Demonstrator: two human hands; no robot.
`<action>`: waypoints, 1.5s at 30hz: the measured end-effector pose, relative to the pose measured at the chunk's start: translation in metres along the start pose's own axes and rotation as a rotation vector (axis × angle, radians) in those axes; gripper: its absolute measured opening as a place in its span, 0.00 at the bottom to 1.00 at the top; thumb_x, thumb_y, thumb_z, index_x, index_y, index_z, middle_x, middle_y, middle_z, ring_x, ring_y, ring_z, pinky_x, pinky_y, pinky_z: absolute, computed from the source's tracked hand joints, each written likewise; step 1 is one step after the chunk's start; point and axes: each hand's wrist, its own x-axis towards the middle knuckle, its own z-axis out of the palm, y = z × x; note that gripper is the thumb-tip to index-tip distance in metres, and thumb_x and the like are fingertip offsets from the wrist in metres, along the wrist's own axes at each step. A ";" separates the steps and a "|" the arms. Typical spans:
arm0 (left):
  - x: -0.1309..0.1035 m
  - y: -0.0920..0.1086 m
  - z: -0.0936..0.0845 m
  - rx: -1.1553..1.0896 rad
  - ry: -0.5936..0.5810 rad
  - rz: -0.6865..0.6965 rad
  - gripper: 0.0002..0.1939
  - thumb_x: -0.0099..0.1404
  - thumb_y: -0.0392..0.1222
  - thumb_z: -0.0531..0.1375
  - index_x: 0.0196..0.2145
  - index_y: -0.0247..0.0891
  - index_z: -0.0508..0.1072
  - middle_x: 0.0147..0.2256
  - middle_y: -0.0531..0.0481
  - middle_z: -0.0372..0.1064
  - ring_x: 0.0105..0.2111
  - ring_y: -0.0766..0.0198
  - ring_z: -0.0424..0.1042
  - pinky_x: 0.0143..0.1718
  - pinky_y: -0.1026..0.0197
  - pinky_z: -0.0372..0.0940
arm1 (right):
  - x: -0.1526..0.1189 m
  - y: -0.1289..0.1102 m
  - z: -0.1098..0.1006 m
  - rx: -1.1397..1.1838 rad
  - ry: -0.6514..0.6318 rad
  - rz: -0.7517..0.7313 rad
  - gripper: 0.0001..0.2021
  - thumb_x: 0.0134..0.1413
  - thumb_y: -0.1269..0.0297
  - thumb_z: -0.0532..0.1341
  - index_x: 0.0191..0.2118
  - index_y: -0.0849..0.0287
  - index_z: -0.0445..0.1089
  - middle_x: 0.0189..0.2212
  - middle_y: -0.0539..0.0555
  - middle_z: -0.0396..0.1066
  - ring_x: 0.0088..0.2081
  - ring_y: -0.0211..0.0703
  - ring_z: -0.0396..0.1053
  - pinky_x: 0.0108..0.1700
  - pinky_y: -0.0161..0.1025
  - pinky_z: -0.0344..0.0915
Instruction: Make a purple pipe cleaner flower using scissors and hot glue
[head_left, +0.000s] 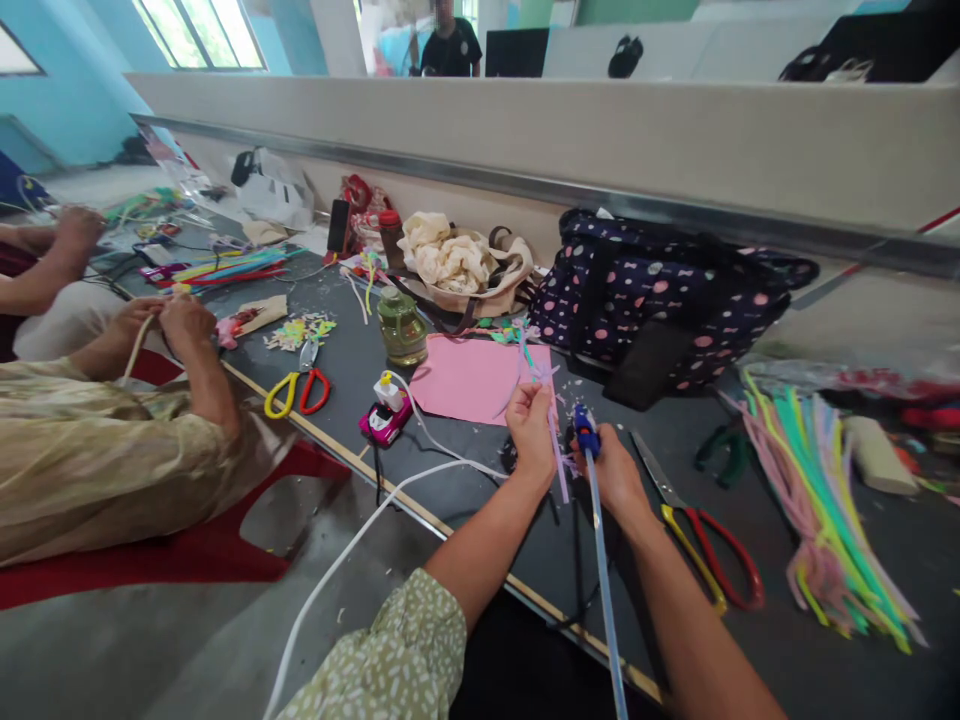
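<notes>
Between the fingertips of my left hand (531, 425) is a lilac pipe cleaner piece (541, 372), with thin fuzzy strips fanning out above and one hanging below. A pink sheet (469, 380) lies just behind that hand. My right hand (611, 465) is wrapped round a blue hot glue gun (586, 432), its nozzle pointing away from me. From the gun's back a long, clear glue stick (602, 580) runs down toward the bottom of the view. The gun and the lilac piece are apart.
Scissors (701, 540) and bundled pipe cleaners (825, 500) lie at right. Behind stand a dotted bag (660, 290) and a green bottle (401, 328). A white cable (360, 540) runs from the magenta power adapter (386, 420). Other scissors (298, 388) lie near a co-worker's hands (176, 318).
</notes>
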 end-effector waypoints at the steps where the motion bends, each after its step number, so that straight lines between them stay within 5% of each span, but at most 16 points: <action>1: 0.000 0.000 0.000 -0.005 0.005 0.002 0.18 0.51 0.49 0.67 0.29 0.38 0.63 0.18 0.62 0.54 0.14 0.77 0.50 0.16 0.69 0.45 | 0.000 -0.004 0.000 -0.054 -0.024 0.009 0.14 0.52 0.60 0.58 0.44 0.55 0.59 0.30 0.54 0.72 0.32 0.46 0.71 0.30 0.34 0.55; 10: 0.000 0.001 -0.002 -0.030 0.027 0.027 0.17 0.52 0.49 0.67 0.28 0.37 0.63 0.19 0.62 0.54 0.15 0.77 0.50 0.16 0.69 0.44 | -0.002 -0.008 0.003 -0.257 -0.021 0.035 0.16 0.55 0.61 0.54 0.48 0.58 0.59 0.31 0.58 0.72 0.30 0.48 0.70 0.28 0.36 0.52; 16: 0.003 -0.003 -0.004 0.021 -0.028 0.025 0.15 0.53 0.48 0.66 0.29 0.37 0.65 0.19 0.61 0.54 0.15 0.77 0.51 0.17 0.69 0.45 | -0.002 0.011 -0.024 0.371 0.273 -0.089 0.17 0.43 0.51 0.64 0.36 0.56 0.64 0.28 0.51 0.70 0.27 0.42 0.67 0.31 0.38 0.61; 21: 0.000 -0.010 -0.003 0.169 -0.174 -0.082 0.15 0.51 0.48 0.67 0.27 0.35 0.67 0.20 0.59 0.57 0.18 0.76 0.52 0.19 0.69 0.47 | -0.007 0.004 -0.039 0.929 0.275 0.018 0.15 0.38 0.57 0.69 0.32 0.60 0.71 0.28 0.51 0.71 0.23 0.34 0.63 0.27 0.34 0.60; 26: -0.006 -0.015 -0.001 0.262 -0.314 -0.255 0.15 0.49 0.48 0.67 0.25 0.35 0.69 0.20 0.57 0.62 0.17 0.75 0.55 0.19 0.69 0.50 | -0.010 0.004 -0.040 1.186 0.273 0.094 0.18 0.31 0.62 0.73 0.32 0.60 0.71 0.34 0.52 0.75 0.27 0.36 0.69 0.27 0.33 0.64; 35: -0.013 -0.018 -0.001 0.233 -0.418 -0.441 0.22 0.43 0.51 0.70 0.29 0.34 0.68 0.28 0.50 0.71 0.20 0.71 0.66 0.19 0.67 0.61 | -0.014 0.004 -0.031 1.296 0.323 0.138 0.20 0.30 0.63 0.74 0.34 0.60 0.71 0.30 0.49 0.74 0.26 0.37 0.71 0.31 0.36 0.69; 45: -0.013 -0.023 0.000 0.146 -0.422 -0.455 0.24 0.43 0.51 0.72 0.30 0.35 0.66 0.21 0.58 0.62 0.14 0.79 0.52 0.13 0.72 0.40 | -0.011 -0.002 -0.020 1.270 0.291 0.139 0.21 0.32 0.60 0.73 0.36 0.61 0.71 0.25 0.49 0.73 0.26 0.39 0.70 0.30 0.38 0.67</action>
